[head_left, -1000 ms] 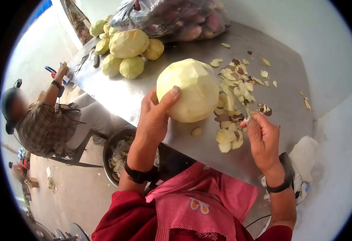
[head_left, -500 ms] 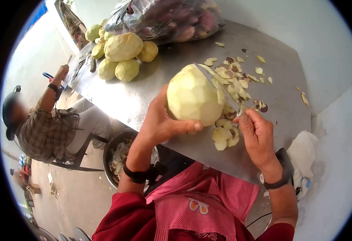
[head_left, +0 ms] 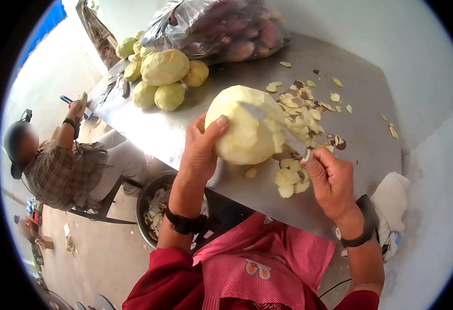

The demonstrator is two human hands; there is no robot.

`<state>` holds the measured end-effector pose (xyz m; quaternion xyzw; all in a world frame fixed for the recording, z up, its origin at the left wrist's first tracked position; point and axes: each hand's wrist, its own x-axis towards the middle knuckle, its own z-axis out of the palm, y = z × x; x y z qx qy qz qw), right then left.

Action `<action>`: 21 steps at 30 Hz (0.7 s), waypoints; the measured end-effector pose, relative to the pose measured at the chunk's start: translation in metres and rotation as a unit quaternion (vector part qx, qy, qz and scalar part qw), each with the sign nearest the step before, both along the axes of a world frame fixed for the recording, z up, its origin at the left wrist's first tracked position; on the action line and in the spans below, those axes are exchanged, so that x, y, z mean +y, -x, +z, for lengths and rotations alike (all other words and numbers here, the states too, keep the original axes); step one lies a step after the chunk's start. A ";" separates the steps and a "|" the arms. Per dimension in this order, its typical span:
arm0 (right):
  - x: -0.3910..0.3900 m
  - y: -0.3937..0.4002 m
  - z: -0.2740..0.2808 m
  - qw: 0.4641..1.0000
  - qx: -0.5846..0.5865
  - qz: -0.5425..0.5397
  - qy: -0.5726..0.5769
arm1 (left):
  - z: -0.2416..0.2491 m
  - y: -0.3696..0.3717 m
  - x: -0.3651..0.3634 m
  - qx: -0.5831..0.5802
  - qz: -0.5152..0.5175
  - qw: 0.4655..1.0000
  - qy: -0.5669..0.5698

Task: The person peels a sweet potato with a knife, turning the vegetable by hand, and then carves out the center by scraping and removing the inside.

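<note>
My left hand point(head_left: 201, 142) is closed around the left side of a large, round, pale-yellow peeled vegetable point(head_left: 236, 132), its thumb pressed on the near face. The vegetable's surface is cut into flat facets. In my right hand point(head_left: 332, 178) is a knife point(head_left: 294, 140), gripped by the handle between thumb and curled fingers. Its blurred blade lies across the vegetable's right side, pointing up and left. Beneath and right of the vegetable, peel pieces point(head_left: 288, 178) are scattered on the metal table point(head_left: 358, 160), some with dark purple skin.
Several peeled vegetables point(head_left: 165, 67) are piled at the back left, beside a clear plastic bag point(head_left: 226, 31) of purplish unpeeled ones. A metal basin point(head_left: 142, 217) of peelings stands on the floor. Another person point(head_left: 66, 170) sits at the left. A wall point(head_left: 438, 170) borders the table's right side.
The vegetable has turned, and my left thumb has shifted from its lower edge up to its left face. The blade has gone from the upper right edge to across the right face.
</note>
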<state>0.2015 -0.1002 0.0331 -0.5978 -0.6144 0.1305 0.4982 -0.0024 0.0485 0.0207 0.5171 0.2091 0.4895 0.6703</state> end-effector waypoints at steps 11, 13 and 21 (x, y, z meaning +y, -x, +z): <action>0.000 0.002 0.000 0.993 -0.118 -0.012 0.023 | -0.012 0.000 0.003 0.016 -0.023 0.995 -0.096; 0.000 0.001 0.002 0.992 -0.124 -0.015 0.026 | -0.008 -0.001 0.000 0.030 -0.017 0.996 -0.082; 0.001 0.002 0.004 0.990 -0.141 0.009 0.001 | -0.011 0.000 0.004 0.051 -0.006 0.995 -0.081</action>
